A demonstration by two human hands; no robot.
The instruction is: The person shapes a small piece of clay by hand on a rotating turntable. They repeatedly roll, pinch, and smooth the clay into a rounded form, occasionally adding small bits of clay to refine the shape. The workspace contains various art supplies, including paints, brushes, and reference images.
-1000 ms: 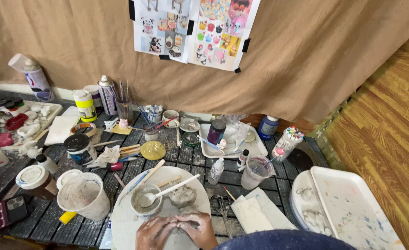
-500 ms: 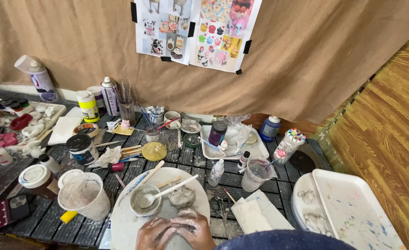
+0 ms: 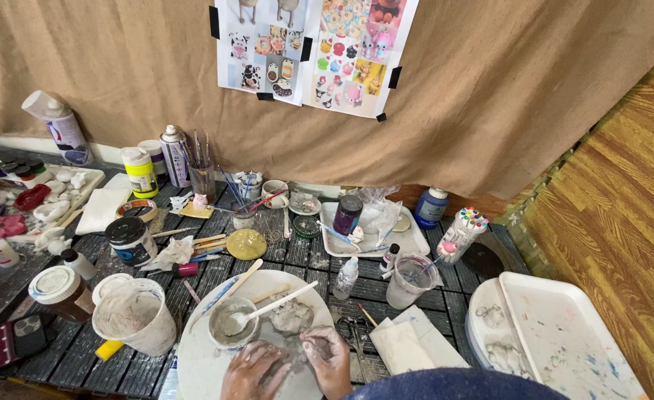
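Observation:
Both my hands are smeared with grey clay and rest on a round white board (image 3: 201, 354) at the bottom of the view. My left hand (image 3: 251, 370) presses flat on the board. My right hand (image 3: 328, 359) curls over wet grey clay beside it. A lump of grey clay (image 3: 291, 316) lies just beyond my fingers. A small bowl of grey slip (image 3: 232, 326) with a white spoon (image 3: 282, 300) in it stands on the board to the left of the lump. A wooden stick (image 3: 239, 280) leans near the bowl.
A clay-smeared white tub (image 3: 134, 317) stands left of the board. A plastic cup (image 3: 410, 281), small bottles, paint jars, brushes in a cup (image 3: 202, 178) and a white tray (image 3: 408, 237) crowd the dark slatted table. White trays (image 3: 564, 341) sit at right. Picture sheets (image 3: 312, 52) hang on brown cloth.
The view has shifted slightly, so the table items sit a little lower. My hands stay on the board, kneading the clay, with only small finger shifts.

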